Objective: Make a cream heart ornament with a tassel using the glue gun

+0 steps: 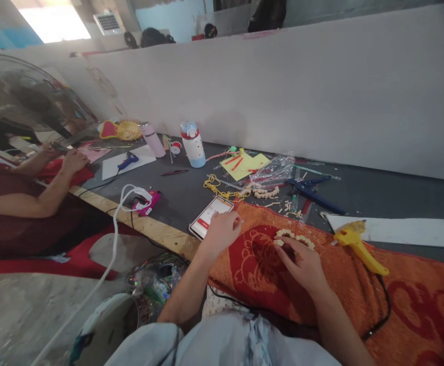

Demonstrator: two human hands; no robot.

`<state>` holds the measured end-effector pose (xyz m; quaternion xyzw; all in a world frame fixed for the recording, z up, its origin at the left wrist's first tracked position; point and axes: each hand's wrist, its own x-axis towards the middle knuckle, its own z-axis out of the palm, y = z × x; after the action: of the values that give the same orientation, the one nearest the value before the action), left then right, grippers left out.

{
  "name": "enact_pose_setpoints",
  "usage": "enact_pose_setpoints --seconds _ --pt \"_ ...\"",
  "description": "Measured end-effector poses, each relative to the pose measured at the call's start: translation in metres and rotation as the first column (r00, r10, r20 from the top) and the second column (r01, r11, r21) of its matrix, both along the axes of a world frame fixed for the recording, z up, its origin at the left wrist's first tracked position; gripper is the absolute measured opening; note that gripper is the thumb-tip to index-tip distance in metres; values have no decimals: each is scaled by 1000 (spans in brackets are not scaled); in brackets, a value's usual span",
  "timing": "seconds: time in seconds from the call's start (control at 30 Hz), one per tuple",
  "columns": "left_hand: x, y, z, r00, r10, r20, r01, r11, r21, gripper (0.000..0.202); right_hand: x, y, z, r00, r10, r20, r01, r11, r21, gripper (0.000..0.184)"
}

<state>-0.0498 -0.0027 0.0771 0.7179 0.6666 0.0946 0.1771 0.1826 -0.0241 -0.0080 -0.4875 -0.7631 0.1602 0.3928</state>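
Note:
My left hand (224, 230) is over the near right edge of a smartphone (198, 226) with a lit screen. Its fingers are curled, and nothing shows in them. My right hand (302, 262) rests on an orange and red patterned towel (260, 290). Thumb and fingers close on the left end of a cream scalloped trim piece (304, 239), curved in loops; the hand hides part of it. Right of that hand lies a yellow glue gun (362, 251), its nozzle end stained. Beyond the towel are a coil of similar cream trim (265, 192) and yellow cord (216, 187).
Blue pliers (313, 194), clear plastic wrap (275, 169), yellow paper (237, 172) and cream scraps litter the dark tabletop. A bottle (193, 147) stands near the wall. A pink glue gun (149, 203) trails a white cord. A co-worker's hands (76, 160) are at far left.

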Motion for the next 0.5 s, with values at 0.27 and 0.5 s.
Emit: enact_pose_setpoints --seconds 0.27,0.5 --pt "-31 29 18 995 71 -68 -67 995 70 25 0 -1 3 999 21 30 -21 1000 -6 31" --pt "-64 59 34 977 161 -142 -144 982 120 27 1 -1 -1 999 21 26 -21 1000 3 31"
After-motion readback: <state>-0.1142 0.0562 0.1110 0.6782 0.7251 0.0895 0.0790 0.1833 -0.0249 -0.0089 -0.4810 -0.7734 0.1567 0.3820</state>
